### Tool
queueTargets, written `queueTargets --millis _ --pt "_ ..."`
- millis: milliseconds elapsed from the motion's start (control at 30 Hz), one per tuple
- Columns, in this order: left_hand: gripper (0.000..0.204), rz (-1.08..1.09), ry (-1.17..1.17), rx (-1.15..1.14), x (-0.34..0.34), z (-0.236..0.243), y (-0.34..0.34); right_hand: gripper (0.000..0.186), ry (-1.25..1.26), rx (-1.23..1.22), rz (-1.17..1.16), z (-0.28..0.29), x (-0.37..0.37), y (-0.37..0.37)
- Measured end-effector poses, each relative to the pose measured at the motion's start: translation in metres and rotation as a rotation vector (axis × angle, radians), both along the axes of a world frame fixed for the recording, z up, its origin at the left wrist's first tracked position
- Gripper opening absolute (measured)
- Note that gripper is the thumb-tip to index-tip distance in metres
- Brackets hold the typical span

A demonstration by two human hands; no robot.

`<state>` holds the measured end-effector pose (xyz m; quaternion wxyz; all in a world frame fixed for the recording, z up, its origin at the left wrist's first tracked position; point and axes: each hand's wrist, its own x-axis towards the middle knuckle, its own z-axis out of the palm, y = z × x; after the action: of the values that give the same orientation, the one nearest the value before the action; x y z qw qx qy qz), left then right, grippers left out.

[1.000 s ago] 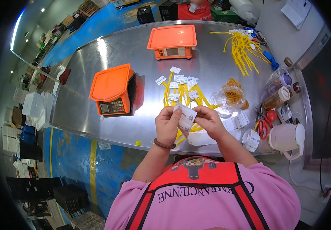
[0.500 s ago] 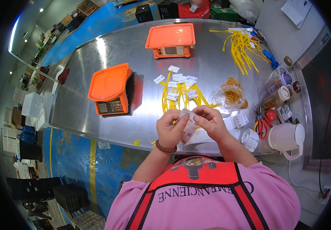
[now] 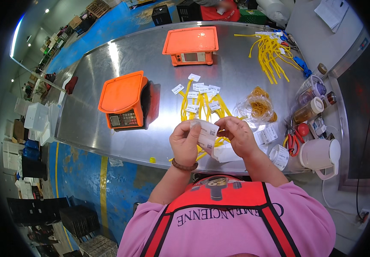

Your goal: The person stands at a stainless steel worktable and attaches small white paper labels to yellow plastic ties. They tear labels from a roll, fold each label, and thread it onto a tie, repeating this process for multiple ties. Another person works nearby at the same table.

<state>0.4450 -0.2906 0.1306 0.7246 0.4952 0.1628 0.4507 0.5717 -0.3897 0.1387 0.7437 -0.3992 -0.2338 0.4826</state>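
My left hand [image 3: 186,143] pinches a strip of white printed stick-on labels [image 3: 207,136] between thumb and fingers, above the table's near edge. The strip hangs down, curling toward its lower end. Just right of it is my right hand [image 3: 239,135], thumb and fingertips drawn together; whatever they hold, if anything, is too small to make out. Beyond both hands lies a bunch of yellow ties [image 3: 201,107] with white labels stuck on their far ends. Part of this bunch is hidden behind my hands and the strip.
Two orange scales [image 3: 122,96] stand on the metal table [image 3: 82,124]. At right are a clear bag of rubber bands [image 3: 260,105], red-handled scissors [image 3: 294,141], a label roll [image 3: 279,156], a jug [image 3: 320,154] and jars. More yellow ties [image 3: 270,55] lie far right.
My right hand has come away from the label strip, moving slightly right. The strip has turned, showing more of its printed face in my left hand.
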Motion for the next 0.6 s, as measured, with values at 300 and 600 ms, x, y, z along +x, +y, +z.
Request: queueTargets --millis 300,600 --pt "0.011 -0.031 0.036 -0.042 -0.001 -0.003 0.000 0.013 -0.348 -0.068 -0.133 0.003 -0.002 0.000" --pt "0.009 -0.030 0.082 0.031 0.001 0.000 -0.003 0.006 -0.798 -0.063 -0.305 0.011 -0.002 -0.002"
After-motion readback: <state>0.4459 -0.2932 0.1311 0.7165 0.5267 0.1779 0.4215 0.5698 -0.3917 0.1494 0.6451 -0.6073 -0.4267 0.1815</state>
